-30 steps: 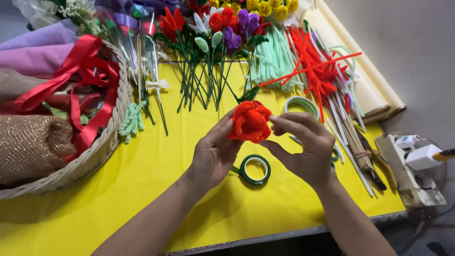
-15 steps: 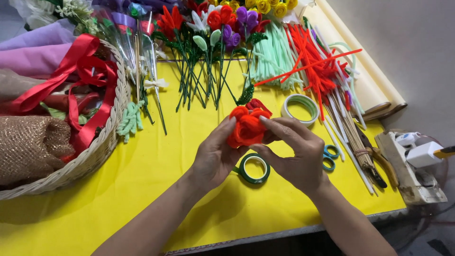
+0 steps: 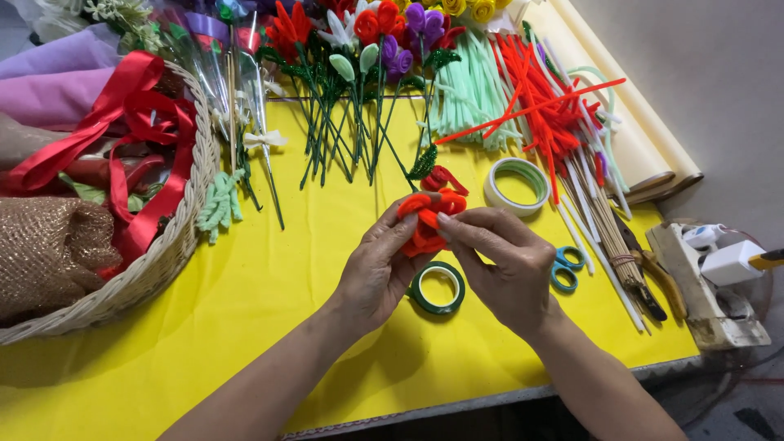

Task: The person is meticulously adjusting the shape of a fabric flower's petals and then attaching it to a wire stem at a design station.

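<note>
Grip: both hands closed on one red pipe-cleaner flower [image 3: 429,216], held above the yellow worktop [image 3: 245,310]. Left hand [image 3: 377,273] cups it from below and left, thumb on the lower petals. Right hand [image 3: 506,265] comes in from the right, fingertips [image 3: 445,219] pressed on the flower's right edge. Flower sits between the two sets of fingertips, its upper loops standing clear above them. A green leaf [image 3: 423,162] shows just above the flower.

On the worktop directly under the hands: dark green tape roll [image 3: 437,288]. Pale green tape roll [image 3: 516,184] lies beyond the right hand. Teal-handled scissors [image 3: 563,269] just right of the right hand. Wicker basket [image 3: 175,245] with red ribbon [image 3: 122,122] at far left.
</note>
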